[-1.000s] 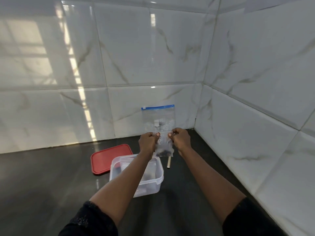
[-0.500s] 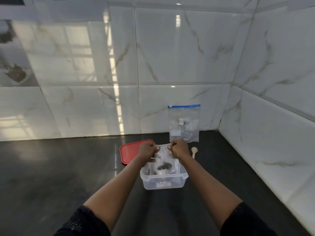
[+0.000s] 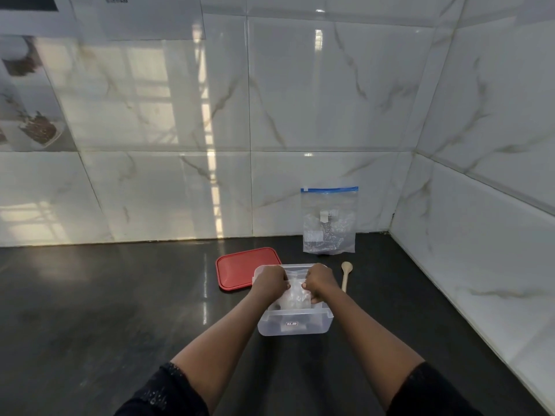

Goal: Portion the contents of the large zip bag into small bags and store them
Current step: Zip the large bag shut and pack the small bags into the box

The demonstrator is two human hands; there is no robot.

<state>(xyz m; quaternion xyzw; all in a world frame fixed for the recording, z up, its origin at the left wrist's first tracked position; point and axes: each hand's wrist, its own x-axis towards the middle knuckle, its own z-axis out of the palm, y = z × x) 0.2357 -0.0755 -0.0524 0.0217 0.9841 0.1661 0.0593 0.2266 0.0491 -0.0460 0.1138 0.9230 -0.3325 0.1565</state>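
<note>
A small clear bag (image 3: 295,294) sits down inside the clear plastic container (image 3: 295,324) on the dark counter. My left hand (image 3: 270,282) grips its left top corner and my right hand (image 3: 319,283) grips its right top corner, both inside the container's rim. The bag's contents are blurred. The large zip bag (image 3: 329,220) with a blue seal strip leans upright against the tiled wall behind, with little left in it.
The container's red lid (image 3: 247,267) lies flat on the counter just behind and left of the container. A wooden spoon (image 3: 346,276) lies to the right of it. Tiled walls close off the back and the right side.
Both hands have brought the small bag down from in front of the large zip bag into the clear container. The view has shifted too.
</note>
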